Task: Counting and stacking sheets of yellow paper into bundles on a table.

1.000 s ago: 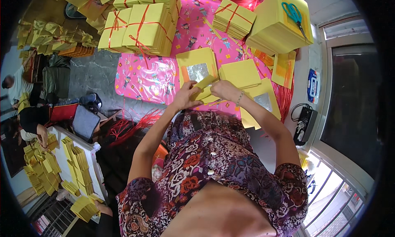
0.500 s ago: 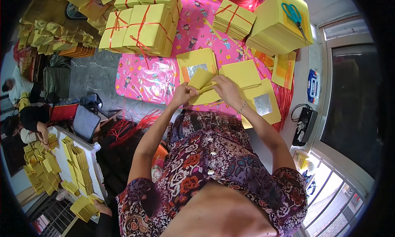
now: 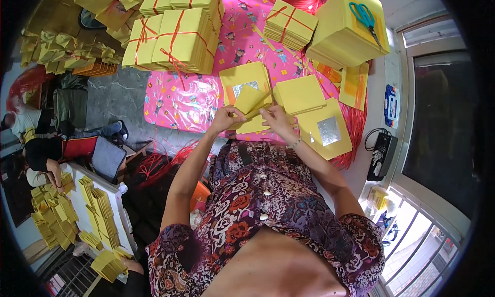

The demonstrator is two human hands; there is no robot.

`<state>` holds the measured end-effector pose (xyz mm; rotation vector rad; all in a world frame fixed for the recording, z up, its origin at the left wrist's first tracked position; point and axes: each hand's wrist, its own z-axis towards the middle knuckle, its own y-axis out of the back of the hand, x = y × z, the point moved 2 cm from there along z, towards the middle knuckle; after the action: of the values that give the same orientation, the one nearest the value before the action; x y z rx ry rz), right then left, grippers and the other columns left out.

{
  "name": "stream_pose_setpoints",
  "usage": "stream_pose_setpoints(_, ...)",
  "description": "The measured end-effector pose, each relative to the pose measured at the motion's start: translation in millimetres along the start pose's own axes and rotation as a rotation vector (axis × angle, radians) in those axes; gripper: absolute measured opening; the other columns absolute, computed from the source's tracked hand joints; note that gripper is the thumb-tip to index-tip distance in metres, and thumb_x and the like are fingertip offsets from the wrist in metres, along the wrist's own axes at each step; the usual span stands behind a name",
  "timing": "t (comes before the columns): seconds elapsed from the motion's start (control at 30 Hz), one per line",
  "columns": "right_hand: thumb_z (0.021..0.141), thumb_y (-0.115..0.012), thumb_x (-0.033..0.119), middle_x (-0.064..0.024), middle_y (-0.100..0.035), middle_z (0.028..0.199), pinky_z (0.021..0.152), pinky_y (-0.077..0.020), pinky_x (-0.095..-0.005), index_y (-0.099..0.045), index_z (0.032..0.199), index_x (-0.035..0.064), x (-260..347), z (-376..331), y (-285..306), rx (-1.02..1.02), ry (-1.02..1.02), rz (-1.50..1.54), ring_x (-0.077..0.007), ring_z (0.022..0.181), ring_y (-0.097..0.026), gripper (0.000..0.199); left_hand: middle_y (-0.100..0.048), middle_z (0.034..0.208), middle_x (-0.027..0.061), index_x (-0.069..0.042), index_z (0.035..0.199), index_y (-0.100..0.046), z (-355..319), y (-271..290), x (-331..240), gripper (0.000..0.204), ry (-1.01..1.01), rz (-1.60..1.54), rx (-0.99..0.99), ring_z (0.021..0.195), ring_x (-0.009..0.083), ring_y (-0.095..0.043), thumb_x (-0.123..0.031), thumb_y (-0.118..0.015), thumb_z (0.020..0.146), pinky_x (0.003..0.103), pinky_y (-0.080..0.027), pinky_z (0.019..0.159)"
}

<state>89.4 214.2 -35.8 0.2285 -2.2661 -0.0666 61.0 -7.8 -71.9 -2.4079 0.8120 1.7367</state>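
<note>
On the pink bench (image 3: 180, 98), upper middle of the frame, I see a folded yellow paper (image 3: 250, 99), the left hand's (image 3: 226, 119) grip pinching its edge. The right hand (image 3: 280, 122) is beside it; whether its grip is closed, I can't tell. Teal scissors (image 3: 362, 15) lie upper right.

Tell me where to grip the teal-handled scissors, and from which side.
Probably the teal handles, from the left and above: the scissors lie uncovered atop the tall yellow stack, handle loops toward the picture's upper left, dark blades pointing lower right.
</note>
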Motion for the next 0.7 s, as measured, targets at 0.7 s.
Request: stream_pose_setpoints(0.7,0.093,-0.052,0.049,-0.0211,-0.054,0.120,0.078,-0.0560,-0.0478,-0.041,0.126,-0.0025,6.5,6.4,-4.1,0.027,-0.140,0.241,-0.0328,0.107,-0.060,0.062,-0.052,0.063,-0.0071,-0.008,0.078,-0.073,-1.3,-2.2,-2.8,0.016,-0.005,0.018,-0.018,0.054,0.0024,-0.039,-0.020,-0.083,0.072,0.022,-0.030,0.048)
